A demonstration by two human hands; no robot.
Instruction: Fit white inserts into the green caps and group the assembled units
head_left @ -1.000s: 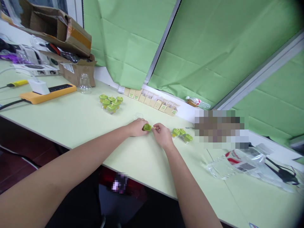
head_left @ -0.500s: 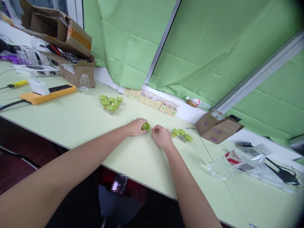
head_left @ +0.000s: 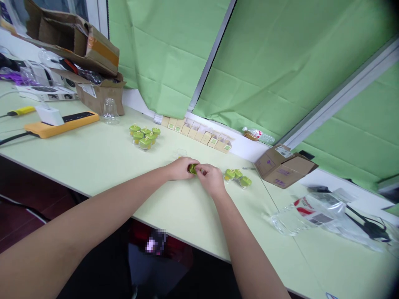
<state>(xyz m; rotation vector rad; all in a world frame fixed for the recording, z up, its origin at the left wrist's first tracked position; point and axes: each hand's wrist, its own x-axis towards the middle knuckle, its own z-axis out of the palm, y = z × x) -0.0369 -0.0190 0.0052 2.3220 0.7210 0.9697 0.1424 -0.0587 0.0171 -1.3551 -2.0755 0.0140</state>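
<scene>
My left hand (head_left: 181, 168) is closed around a small green lid (head_left: 192, 168) above the middle of the table. My right hand (head_left: 212, 179) meets it from the right, thumb and finger pinched against the lid's face. Whatever is in that pinch is mostly hidden; a small pale yellowish piece showed there before. Just behind my left hand stands a small clear container (head_left: 181, 153), partly covered by the hand. Right of my right hand are three clear cups with green lids (head_left: 230, 174). Several more green-lidded cups (head_left: 145, 143) stand in a cluster to the left.
A row of small cardboard boxes (head_left: 199, 134) lines the table's back edge. At left are an orange power strip (head_left: 67, 124), a clear jar (head_left: 110, 112) and cardboard boxes (head_left: 101, 93). A carton (head_left: 282, 168) and a large plastic bottle (head_left: 304, 211) lie at right.
My right hand has moved slightly left, bringing its pinched fingers from beside the green lid onto it. My left hand has turned the lid slightly and shifted a little right.
</scene>
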